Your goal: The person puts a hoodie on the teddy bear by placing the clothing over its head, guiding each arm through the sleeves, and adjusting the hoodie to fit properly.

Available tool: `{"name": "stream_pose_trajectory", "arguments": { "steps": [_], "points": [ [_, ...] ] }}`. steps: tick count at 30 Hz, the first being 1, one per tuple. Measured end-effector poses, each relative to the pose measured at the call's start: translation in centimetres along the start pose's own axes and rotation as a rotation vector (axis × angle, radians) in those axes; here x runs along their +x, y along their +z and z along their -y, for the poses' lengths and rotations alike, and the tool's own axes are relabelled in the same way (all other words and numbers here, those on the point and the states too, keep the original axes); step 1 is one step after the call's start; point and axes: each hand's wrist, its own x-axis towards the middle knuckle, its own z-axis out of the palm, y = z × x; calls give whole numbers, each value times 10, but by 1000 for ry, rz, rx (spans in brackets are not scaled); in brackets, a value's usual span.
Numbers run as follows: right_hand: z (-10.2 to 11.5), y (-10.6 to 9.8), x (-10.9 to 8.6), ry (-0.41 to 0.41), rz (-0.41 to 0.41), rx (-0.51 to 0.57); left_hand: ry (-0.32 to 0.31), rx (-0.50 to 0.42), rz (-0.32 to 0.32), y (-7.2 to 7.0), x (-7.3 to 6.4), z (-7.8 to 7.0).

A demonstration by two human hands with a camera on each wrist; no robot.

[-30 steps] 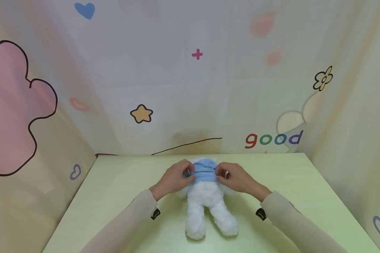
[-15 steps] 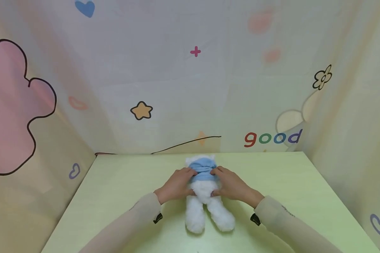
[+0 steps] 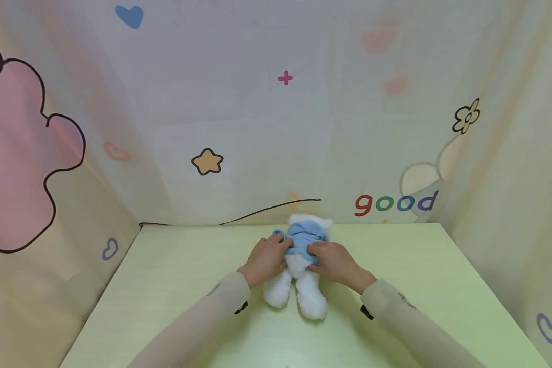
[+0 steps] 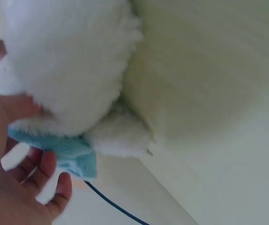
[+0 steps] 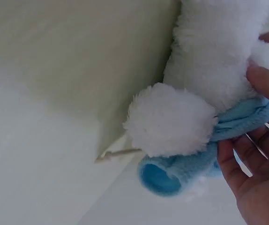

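Note:
A white plush toy (image 3: 311,300) lies on the table's far part, legs toward me, with a light-blue garment (image 3: 305,236) bunched over its upper body. My left hand (image 3: 266,261) grips its left side, fingers on the garment and thumb lower on the white fur. On the opposite side my right hand (image 3: 337,262) holds it the same way. In the right wrist view an opening like a sleeve end (image 5: 160,179) shows in the blue cloth beside a round white limb (image 5: 169,121). The toy's face is hidden from the head view.
The pale yellow-green table (image 3: 165,296) reaches back to a printed fabric curtain (image 3: 248,112), which also hangs at both sides. The toy's white head end (image 3: 310,220) is close to the back curtain.
Both hands moved from the garment's edges down to the toy's sides and gripped it. The toy has since shifted away from me and turned slightly, its head end now farther right.

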Motion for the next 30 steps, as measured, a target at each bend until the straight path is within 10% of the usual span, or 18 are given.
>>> {"name": "stream_pose_trajectory", "arguments": {
  "steps": [8, 18, 24, 30],
  "points": [
    [0, 7, -2, 6, 3, -23, 115, 25, -22, 10, 1, 5],
    [12, 28, -4, -82, -247, -201, -23, 116, -113, 13, -5, -18],
    [11, 7, -4, 66, -85, -59, -116, -168, -54, -4, -14, -12],
    [7, -18, -2, 160, -25, 131, -508, -677, -75, -22, -31, 13]
  ]
}}
